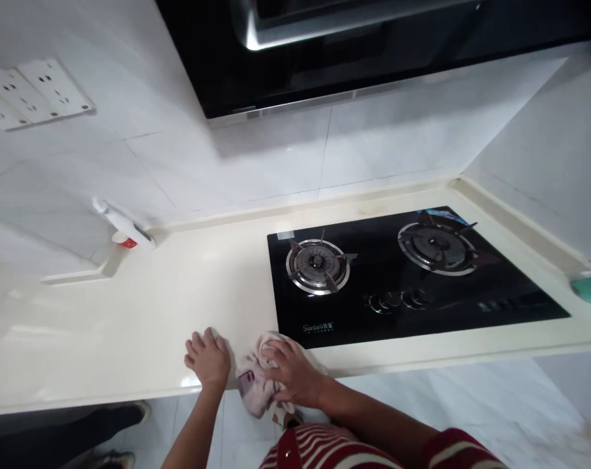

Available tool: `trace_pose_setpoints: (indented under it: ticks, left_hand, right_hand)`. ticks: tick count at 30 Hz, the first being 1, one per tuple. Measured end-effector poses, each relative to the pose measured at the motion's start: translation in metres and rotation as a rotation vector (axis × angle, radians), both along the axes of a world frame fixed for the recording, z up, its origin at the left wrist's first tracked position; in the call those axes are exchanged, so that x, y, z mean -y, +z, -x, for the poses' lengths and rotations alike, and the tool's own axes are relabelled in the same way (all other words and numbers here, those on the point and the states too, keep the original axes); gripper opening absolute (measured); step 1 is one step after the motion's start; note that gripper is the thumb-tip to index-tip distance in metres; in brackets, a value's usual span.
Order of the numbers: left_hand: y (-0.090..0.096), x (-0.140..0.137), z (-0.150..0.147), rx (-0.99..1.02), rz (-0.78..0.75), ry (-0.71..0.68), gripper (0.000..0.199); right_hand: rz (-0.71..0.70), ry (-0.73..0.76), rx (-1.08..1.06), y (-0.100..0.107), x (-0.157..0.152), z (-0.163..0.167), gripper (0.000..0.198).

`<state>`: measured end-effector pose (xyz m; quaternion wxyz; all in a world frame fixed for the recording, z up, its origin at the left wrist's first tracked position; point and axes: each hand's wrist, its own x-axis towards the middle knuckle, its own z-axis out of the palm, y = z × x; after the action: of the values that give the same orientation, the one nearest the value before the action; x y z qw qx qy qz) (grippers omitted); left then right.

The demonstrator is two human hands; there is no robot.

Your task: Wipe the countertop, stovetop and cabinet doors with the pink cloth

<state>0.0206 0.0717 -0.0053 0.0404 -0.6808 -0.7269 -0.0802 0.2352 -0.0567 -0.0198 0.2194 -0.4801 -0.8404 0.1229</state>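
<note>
My right hand [298, 372] is closed over a bunched pale pink cloth [256, 384] at the counter's front edge, close to the near left corner of the black gas stove [368, 326]. Part of the cloth hangs past the edge, and a dark patch shows on it. To the left, my left hand [208, 359] rests on the cream countertop [105, 319], holding nothing, with its fingers apart and slightly bent. A narrow strip of counter separates that hand from the cloth.
Two burners, the left burner [317, 266] and the right burner [438, 245], carry metal pan supports. Overhead juts a black range hood [325, 85]. A white bottle-like object [122, 221] and a red-and-white cup [124, 240] stand by the wall. Another person's leg [66, 430] shows lower left.
</note>
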Motion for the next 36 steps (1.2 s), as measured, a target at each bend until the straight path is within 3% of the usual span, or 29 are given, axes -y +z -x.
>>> trace_pose_setpoints:
  ticks: [3, 7, 11, 15, 18, 22, 26, 29, 32, 36]
  left_hand:
    - [-0.003, 0.000, -0.004, 0.005, -0.006, 0.003, 0.047]
    - [-0.001, -0.002, -0.004, -0.008, 0.003, 0.010, 0.047]
    - [0.003, -0.002, 0.002, -0.067, 0.022, -0.019, 0.048]
    - [0.003, 0.004, 0.023, -0.082, 0.068, -0.154, 0.053]
    - [-0.001, 0.008, 0.033, -0.024, 0.069, -0.119, 0.053]
    - [-0.006, 0.009, 0.035, 0.077, 0.020, -0.064, 0.048]
    - [-0.008, 0.008, 0.036, 0.121, -0.020, -0.070, 0.047]
    - [-0.007, 0.008, 0.036, 0.122, -0.012, -0.062, 0.047]
    - [-0.006, 0.008, 0.033, 0.117, 0.001, -0.059, 0.049]
    - [-0.004, 0.009, 0.031, 0.122, 0.012, -0.055, 0.048]
  right_hand:
    - [-0.027, -0.065, 0.000, -0.010, 0.038, -0.052, 0.047]
    - [-0.083, -0.314, 0.030, -0.019, 0.095, -0.139, 0.041]
    - [-0.085, -0.495, 0.039, -0.016, 0.144, -0.222, 0.030]
    - [-0.122, -0.677, -0.087, 0.003, 0.158, -0.254, 0.023]
    - [-0.129, -0.607, -0.151, 0.026, 0.133, -0.236, 0.020]
    - [-0.022, -0.407, -0.090, 0.050, 0.057, -0.189, 0.022]
    - [0.145, -0.402, 0.023, 0.048, -0.028, -0.142, 0.032]
    - [0.160, -0.364, 0.088, 0.042, -0.070, -0.110, 0.045]
    - [0.147, -0.307, 0.113, 0.043, -0.087, -0.082, 0.057]
    - [0.134, -0.114, 0.154, 0.046, -0.069, -0.045, 0.063]
